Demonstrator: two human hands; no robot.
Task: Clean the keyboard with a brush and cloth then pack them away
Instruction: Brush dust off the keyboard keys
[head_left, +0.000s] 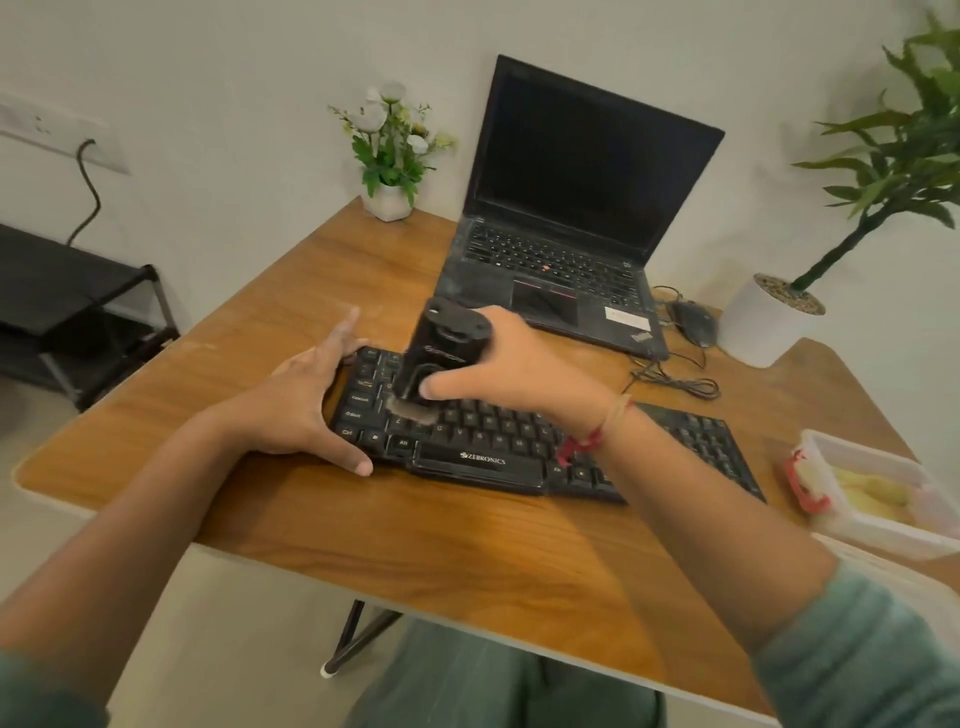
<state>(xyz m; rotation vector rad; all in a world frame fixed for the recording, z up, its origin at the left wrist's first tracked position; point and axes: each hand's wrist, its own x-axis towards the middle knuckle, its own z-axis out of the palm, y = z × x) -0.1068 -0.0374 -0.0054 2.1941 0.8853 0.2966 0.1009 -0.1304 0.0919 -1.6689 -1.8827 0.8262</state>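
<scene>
A black keyboard (498, 457) lies across the middle of the wooden desk (415, 551). My right hand (514, 364) grips a black brush tool (441, 348) held upright, its grey bristles touching the keys at the keyboard's left part. My left hand (306, 400) clasps the keyboard's left end, thumb at the front edge and fingers curved over the back corner. At the right edge stands a clear plastic box (883, 525) with a red clasp and a yellow cloth (867, 493) inside.
An open black laptop (571, 208) stands behind the keyboard, with a black mouse (693, 322) and its coiled cable to the right. A small flower pot (387, 200) sits at the back. A white planter (763, 322) stands at the right, a black rack (78, 312) at the left.
</scene>
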